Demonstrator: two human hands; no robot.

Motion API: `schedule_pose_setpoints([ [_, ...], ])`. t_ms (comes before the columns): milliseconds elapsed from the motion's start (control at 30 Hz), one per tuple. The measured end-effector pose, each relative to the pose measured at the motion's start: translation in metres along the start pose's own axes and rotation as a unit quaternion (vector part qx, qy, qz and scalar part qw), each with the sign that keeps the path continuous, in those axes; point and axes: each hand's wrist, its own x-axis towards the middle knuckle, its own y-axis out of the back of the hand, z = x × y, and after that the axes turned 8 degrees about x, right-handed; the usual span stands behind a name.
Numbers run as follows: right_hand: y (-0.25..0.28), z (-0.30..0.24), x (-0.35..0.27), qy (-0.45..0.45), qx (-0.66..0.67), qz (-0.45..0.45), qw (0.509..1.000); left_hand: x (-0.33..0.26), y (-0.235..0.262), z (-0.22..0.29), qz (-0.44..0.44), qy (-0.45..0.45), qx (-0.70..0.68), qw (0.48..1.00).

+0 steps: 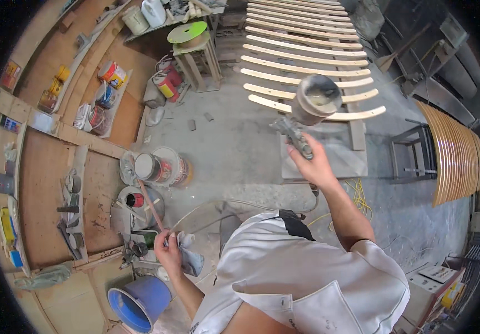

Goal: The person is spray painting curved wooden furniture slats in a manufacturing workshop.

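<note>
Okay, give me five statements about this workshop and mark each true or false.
1. The right hand holds a spray gun. True.
2. The left hand grips that spray gun. False: the left hand is apart from it.
3. A blue bucket is at the lower left. True.
4. The green disc lies on the floor. False: the green disc rests on a stand.
5. Pale slats lie in a row. True.
</note>
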Motion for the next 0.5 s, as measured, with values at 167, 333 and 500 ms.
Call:
schedule_pose_setpoints([
  [167,-0.059,0.001,0.095,-0.098,0.060,0.052,0.992,0.168,-0.022,0.002,0.007,-0.093,0.018,0.995],
  [333,-0.089,-0.010,0.181,-0.135,0.079,0.100,0.983,0.340,-0.061,0.032,-0.091,-0.107,-0.045,0.989],
  [500,-0.104,-0.007,0.278,-0.104,0.092,0.151,0.979,0.481,-0.131,0.073,-0.191,-0.105,0.069,0.974],
])
